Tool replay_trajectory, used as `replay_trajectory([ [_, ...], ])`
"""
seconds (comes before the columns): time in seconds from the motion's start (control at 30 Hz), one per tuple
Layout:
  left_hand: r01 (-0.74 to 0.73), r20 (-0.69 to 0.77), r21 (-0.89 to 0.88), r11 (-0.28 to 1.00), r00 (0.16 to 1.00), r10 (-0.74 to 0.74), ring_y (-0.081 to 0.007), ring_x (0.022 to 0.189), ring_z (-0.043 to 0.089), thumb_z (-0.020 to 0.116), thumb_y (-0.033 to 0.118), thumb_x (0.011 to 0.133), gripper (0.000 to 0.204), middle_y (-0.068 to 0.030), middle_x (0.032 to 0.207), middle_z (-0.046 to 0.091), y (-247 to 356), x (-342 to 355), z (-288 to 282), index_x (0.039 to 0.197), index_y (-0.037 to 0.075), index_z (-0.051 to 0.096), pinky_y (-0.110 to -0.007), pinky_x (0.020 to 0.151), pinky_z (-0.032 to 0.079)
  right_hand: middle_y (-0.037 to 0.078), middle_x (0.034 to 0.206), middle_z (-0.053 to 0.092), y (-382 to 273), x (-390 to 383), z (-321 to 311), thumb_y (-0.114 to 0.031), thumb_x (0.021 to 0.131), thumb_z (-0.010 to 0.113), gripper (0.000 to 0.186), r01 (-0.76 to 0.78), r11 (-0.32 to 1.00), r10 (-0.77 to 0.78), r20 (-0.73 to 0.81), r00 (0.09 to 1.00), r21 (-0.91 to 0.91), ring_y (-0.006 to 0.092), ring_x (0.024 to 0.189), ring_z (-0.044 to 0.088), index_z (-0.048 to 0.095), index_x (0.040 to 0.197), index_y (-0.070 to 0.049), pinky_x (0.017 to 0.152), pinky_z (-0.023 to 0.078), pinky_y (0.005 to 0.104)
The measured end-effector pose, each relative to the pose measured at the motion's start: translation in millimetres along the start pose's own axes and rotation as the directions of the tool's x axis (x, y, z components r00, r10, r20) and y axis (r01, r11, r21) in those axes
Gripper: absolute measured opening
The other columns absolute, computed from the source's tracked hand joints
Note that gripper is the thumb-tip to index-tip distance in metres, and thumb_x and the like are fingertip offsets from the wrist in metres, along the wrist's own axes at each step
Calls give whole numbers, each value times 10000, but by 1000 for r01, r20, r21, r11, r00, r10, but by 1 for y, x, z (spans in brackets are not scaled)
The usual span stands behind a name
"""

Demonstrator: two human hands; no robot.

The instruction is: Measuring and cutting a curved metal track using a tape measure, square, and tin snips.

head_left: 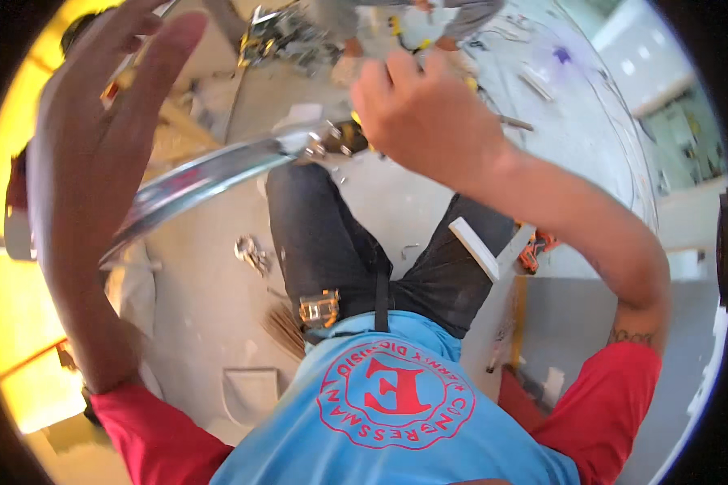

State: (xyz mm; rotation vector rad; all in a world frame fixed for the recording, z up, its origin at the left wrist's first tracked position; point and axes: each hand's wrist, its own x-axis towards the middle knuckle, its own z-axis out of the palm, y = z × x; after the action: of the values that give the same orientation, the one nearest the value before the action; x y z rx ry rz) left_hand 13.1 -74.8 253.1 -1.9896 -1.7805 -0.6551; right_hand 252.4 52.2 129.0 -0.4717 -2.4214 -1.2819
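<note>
My left hand (97, 137) is raised at the left, blurred by motion, with its fingers stretched out and thumb apart. A long shiny metal strip (210, 186), like a channel, slants behind that hand and up toward the middle. Its far end (311, 139) looks jagged or bent. Just beside this end my right hand (437, 121) is closed, with its back toward me. A dark thing with bits of yellow (349, 137) shows at its fingers, mostly hidden; its kind cannot be made out.
A heap of metal scraps (287, 40) lies at the far left, near another person's legs (469, 16). On the floor are a metal clump (252, 254), a broom (285, 327), a dustpan (251, 394) and an orange power tool (535, 249). A white bar (474, 249) rests on my thigh.
</note>
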Motion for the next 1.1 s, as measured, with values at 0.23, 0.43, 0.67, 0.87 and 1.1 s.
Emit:
replay_trajectory([
  [0.23,-75,628,366,928,755,-187,-390,1335,580,594,511,1047,679,-225,1483,584,-32,-69,-2,1548,63,493,-500,1105,453,6,790,515,-97,-57,-9,-213,829,672,94,177,943,-229,163,960,283,191,784,532,665,817,-120,649,401,357],
  [0.43,238,959,-2,971,277,-66,-290,991,727,518,643,1054,693,-155,1104,745,-58,-41,149,1302,20,692,-435,896,586,17,827,462,-116,-67,-16,-249,837,656,122,156,940,-223,199,954,304,187,813,500,627,832,-131,679,378,344],
  [0.67,697,962,-31,716,-172,210,-183,973,721,505,741,1010,821,-129,1183,733,10,-93,350,1333,4,667,-335,755,617,17,832,446,-101,-87,-42,-225,835,646,140,8,965,-82,272,959,262,188,820,471,648,884,-94,713,377,332],
  [0.87,951,825,304,63,-295,482,-241,889,751,584,448,1055,442,-123,1082,754,43,-141,398,1158,33,692,-417,793,651,135,1110,628,-84,-94,-74,-167,908,620,343,50,983,-112,357,927,179,296,1134,600,679,1192,14,1084,443,443],
  [1.1,996,955,-68,64,46,294,-107,601,550,488,623,1080,542,2,765,557,68,-87,343,979,105,612,-304,544,535,152,1347,586,-74,-164,-110,-223,877,666,564,-245,947,112,503,857,207,314,1346,548,611,1387,12,1222,340,534],
])
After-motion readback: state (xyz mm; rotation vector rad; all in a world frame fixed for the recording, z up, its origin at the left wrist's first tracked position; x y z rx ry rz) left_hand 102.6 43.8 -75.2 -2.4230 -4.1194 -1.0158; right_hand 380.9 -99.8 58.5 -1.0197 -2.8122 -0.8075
